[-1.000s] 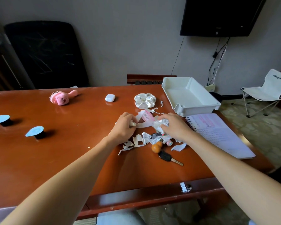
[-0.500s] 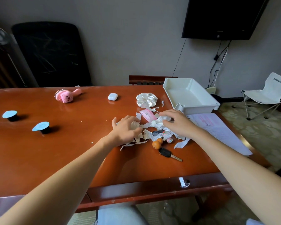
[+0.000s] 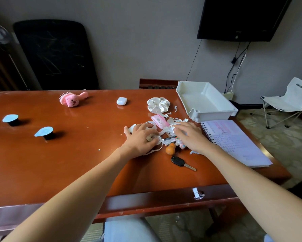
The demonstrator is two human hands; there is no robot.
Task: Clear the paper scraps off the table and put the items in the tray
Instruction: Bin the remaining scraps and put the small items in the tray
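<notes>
Torn white paper scraps [image 3: 166, 134] lie in a heap on the red-brown table [image 3: 77, 154], mixed with a pink packet [image 3: 159, 121]. My left hand [image 3: 140, 137] lies on the heap's left side, its fingers curled round some scraps. On the right side rests my right hand [image 3: 190, 137], fingers stretched flat and blurred. The white tray [image 3: 194, 112] stands behind the heap at the far right and holds nothing. An orange gourd charm [image 3: 170, 149] and a black key [image 3: 179, 161] lie just in front of my hands.
A spiral notebook [image 3: 234, 142] lies open right of my right hand. Farther back are a silver scrunchie [image 3: 158, 104], a white earbud case [image 3: 121, 100] and a pink brush [image 3: 73, 100]. Two blue-lidded cups [image 3: 45, 132] stand at the left. A folding chair [image 3: 286, 102] is beyond the table.
One second ago both hands held scraps above the heap. They have since dropped onto it, and the left hand's fingers have curled into the scraps.
</notes>
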